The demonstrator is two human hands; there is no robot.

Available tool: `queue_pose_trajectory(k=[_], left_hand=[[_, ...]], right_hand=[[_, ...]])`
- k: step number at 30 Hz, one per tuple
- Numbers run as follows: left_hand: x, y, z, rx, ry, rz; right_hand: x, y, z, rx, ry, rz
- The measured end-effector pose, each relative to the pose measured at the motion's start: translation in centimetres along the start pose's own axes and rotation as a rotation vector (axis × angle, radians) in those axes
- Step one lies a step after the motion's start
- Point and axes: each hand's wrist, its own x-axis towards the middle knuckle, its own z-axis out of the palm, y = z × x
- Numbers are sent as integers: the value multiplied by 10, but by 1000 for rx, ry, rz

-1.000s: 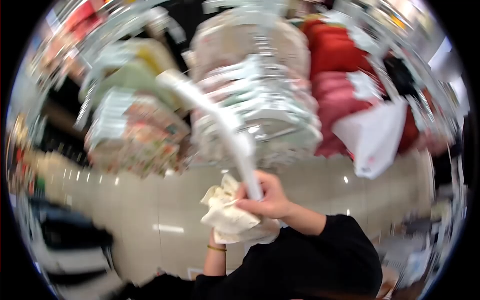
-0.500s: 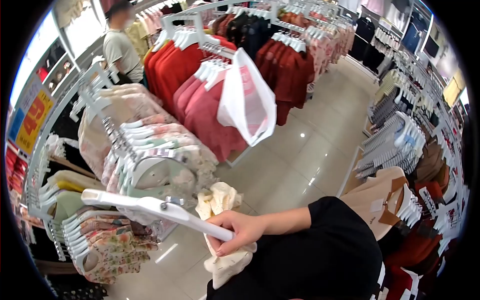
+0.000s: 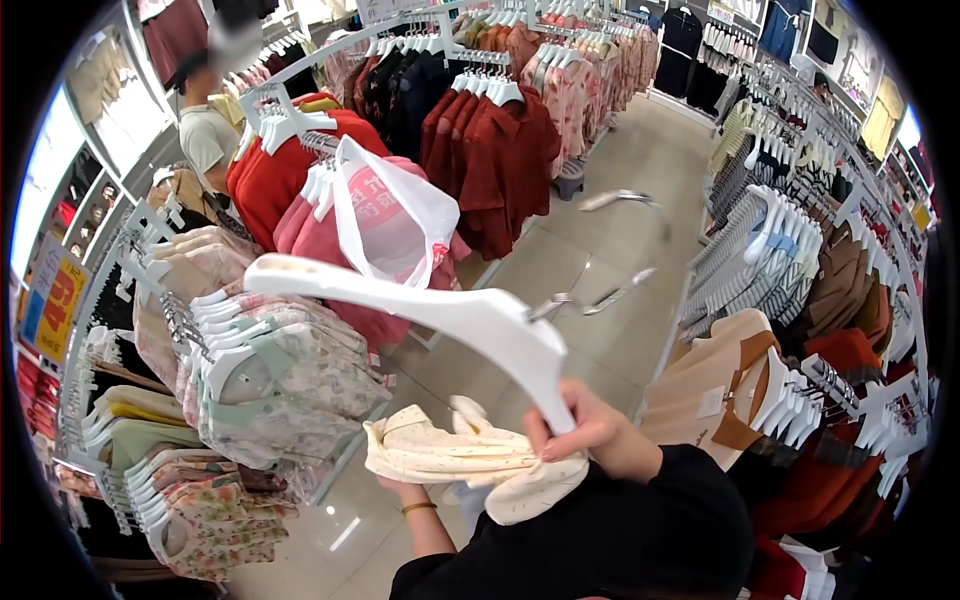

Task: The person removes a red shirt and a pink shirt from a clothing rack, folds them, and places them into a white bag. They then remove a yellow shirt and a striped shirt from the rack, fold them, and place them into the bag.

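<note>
My right hand (image 3: 585, 425), coming from a black sleeve, is closed round one arm of a white clothes hanger (image 3: 430, 310). The hanger slants up to the left, and its metal hook (image 3: 590, 300) points away to the right. A cream garment with small specks (image 3: 450, 455) lies bunched at that hand and stretches out to the left. Under its left end is my left hand (image 3: 398, 490), with a band at the wrist. It holds the cloth up from below, and the fabric hides most of its fingers.
Racks of floral tops (image 3: 290, 370) and pink and red garments (image 3: 310, 190) stand on the left. A white plastic bag (image 3: 395, 215) hangs there. More clothes, including a beige top (image 3: 700, 390), line the right. A tiled aisle (image 3: 620, 240) runs between; a person (image 3: 205, 130) stands far left.
My right hand has moved right and up with the hanger, whose hook now shows. My left hand has come into view under the cream garment, which now spreads leftward. The view has shifted.
</note>
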Motion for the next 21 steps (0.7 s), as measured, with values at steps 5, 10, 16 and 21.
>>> queue_pose_trajectory(k=[5,10,16,21], left_hand=[[3,2,-17,128,-298,271],[-23,22,7,-235,-662,-125],[-69,37,69,-2,-851,-93],[-98,53,98,267,-1164,-49]], right_hand=[[-38,-11,-39,-305,80,-119],[-39,8,-38,-434,349,-87],[-23,63,-21,-211,385,-41],[-28,83,-19,112,475,154]])
